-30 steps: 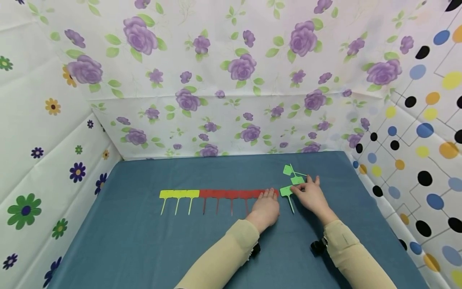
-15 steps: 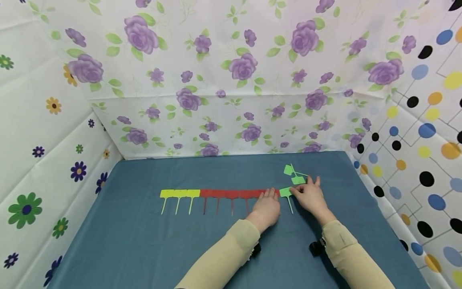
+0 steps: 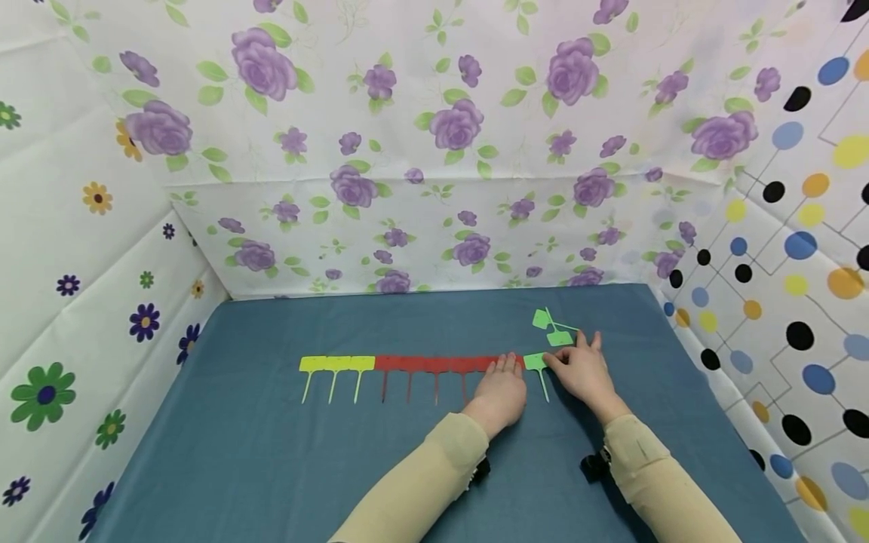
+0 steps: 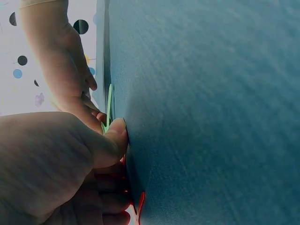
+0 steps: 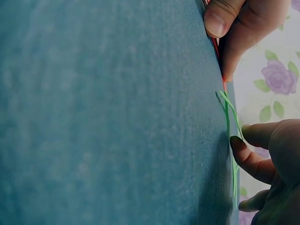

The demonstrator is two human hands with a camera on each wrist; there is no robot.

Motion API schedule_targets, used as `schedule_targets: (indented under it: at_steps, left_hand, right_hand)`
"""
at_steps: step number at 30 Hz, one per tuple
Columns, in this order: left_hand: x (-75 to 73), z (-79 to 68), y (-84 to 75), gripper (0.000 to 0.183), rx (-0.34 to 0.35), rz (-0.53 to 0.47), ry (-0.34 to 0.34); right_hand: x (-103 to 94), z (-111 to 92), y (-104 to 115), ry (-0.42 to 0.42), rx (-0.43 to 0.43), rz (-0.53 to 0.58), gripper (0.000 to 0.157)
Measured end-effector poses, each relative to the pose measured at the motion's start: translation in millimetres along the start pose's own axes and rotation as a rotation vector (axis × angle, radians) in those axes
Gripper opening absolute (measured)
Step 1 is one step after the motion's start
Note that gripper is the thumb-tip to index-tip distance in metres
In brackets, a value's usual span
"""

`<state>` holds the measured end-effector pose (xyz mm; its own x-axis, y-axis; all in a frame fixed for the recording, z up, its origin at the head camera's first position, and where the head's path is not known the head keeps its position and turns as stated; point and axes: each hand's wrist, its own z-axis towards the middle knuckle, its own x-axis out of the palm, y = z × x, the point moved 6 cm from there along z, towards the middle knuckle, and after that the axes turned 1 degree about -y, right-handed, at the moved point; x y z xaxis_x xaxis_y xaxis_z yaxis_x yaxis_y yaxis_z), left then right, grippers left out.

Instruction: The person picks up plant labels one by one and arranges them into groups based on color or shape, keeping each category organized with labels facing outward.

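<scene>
A row of T-shaped plant labels lies across the cloth in the head view, stems toward the person. Yellow labels (image 3: 337,364) form its left end and red labels (image 3: 436,365) continue it. My left hand (image 3: 501,392) rests with extended fingers on the right-hand red labels, covering part of them. Between thumb and index finger, my right hand (image 3: 585,371) pinches the right edge of a green plant label (image 3: 535,362). That label's left edge meets the red end of the row. In the right wrist view the green label (image 5: 227,104) looks slightly raised at the pinched side.
Loose green labels (image 3: 560,338) lie overlapping behind the right hand. Blue cloth (image 3: 271,460) covers the table. A floral curtain (image 3: 407,188) stands at the back, with a dotted curtain (image 3: 801,302) on the right and a flowered one (image 3: 102,339) on the left.
My right hand has slid the green label a little to the left, closing the gap to the red labels. The left hand has stayed in place.
</scene>
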<state>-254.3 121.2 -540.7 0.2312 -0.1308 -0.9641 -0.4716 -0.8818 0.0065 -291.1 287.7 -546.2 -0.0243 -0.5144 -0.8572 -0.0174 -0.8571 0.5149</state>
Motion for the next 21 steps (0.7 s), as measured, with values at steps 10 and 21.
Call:
schedule_targets:
  at_steps: [10, 21]
  left_hand:
    - [1.8, 0.5, 0.9, 0.060, -0.006, 0.002, 0.006]
    - [0.7, -1.0, -0.2, 0.056, -0.002, 0.015, 0.008]
  right_hand:
    - [-3.4, -0.9, -0.1, 0.005, -0.003, -0.004, 0.038]
    - [-6.7, -2.2, -2.5, -0.008, 0.000, -0.008, 0.038]
